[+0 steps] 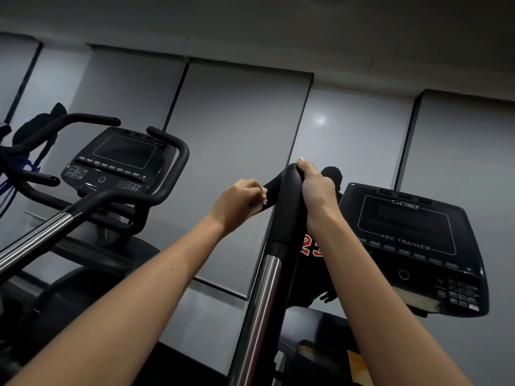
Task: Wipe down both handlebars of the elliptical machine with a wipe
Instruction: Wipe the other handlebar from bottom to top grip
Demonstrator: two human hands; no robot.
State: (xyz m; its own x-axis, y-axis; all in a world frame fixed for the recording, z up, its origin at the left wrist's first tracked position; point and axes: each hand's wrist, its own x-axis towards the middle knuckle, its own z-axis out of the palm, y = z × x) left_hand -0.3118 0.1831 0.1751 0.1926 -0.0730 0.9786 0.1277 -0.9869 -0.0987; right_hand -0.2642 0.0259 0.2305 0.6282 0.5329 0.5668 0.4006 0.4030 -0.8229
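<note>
The elliptical's near handlebar (287,199) is a black padded grip on a steel tube (262,307), rising in the middle of the view. My right hand (316,188) is closed over the grip's top curve from the right side. My left hand (239,203) is curled around the short black branch that sticks out to the left of the grip. Small white patches show at its fingertips (264,195); I cannot tell whether they are a wipe or nails. No wipe shows plainly. The machine's other handlebar is out of view.
This machine's Cybex Arc Trainer console (412,240) sits right of the grip. A second machine stands to the left, with its console (119,160) and black handlebars (170,168). Glossy grey wall panels (237,140) lie behind, reflecting a person.
</note>
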